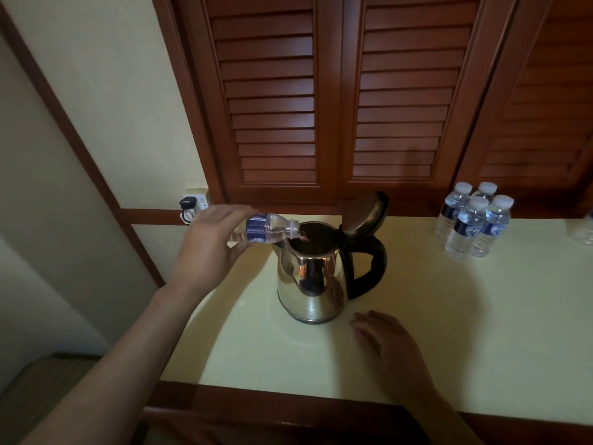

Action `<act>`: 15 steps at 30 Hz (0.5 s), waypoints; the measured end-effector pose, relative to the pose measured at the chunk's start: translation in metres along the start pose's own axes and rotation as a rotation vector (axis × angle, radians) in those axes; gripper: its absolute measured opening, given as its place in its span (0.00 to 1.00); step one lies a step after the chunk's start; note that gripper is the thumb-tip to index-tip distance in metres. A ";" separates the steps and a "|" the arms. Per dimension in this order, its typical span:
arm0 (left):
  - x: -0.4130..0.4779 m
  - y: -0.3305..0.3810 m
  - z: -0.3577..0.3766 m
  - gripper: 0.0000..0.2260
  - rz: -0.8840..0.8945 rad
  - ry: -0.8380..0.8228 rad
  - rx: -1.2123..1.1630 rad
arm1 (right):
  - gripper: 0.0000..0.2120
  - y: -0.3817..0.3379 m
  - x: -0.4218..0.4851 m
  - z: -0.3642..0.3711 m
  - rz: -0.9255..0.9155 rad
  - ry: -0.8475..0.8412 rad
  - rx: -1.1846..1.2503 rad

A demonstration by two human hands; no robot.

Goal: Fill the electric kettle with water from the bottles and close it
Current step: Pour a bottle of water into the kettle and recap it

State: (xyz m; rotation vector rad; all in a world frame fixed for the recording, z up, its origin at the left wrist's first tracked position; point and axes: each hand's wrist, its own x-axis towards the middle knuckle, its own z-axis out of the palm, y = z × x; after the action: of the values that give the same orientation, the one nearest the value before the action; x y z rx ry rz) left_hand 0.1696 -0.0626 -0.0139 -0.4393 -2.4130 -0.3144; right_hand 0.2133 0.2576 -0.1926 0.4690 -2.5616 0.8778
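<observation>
A shiny steel electric kettle [309, 281] with a black handle stands on the cream tabletop [449, 316]. Its lid [364, 215] is tipped up and open. My left hand [205, 248] grips a small clear water bottle [268, 231] with a blue label, held almost on its side, uncapped neck at the kettle's rim. Some water is still visible inside the bottle. My right hand [388, 343] rests flat on the table in front of and to the right of the kettle, fingers spread, holding nothing.
Several capped water bottles [471, 220] stand grouped at the back right of the table. Another bottle [587, 229] is cut off by the right edge. A wall socket with a plug [192, 203] is behind my left hand. Wooden louvred doors [337, 91] stand behind the table.
</observation>
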 end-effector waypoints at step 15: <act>0.008 0.003 -0.002 0.24 0.043 0.006 0.033 | 0.16 -0.002 0.001 -0.002 -0.008 0.013 0.009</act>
State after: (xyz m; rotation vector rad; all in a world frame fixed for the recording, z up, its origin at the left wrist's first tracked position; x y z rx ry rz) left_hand 0.1663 -0.0589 -0.0068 -0.4736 -2.3961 -0.2562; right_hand 0.2141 0.2571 -0.1895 0.4744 -2.5430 0.8867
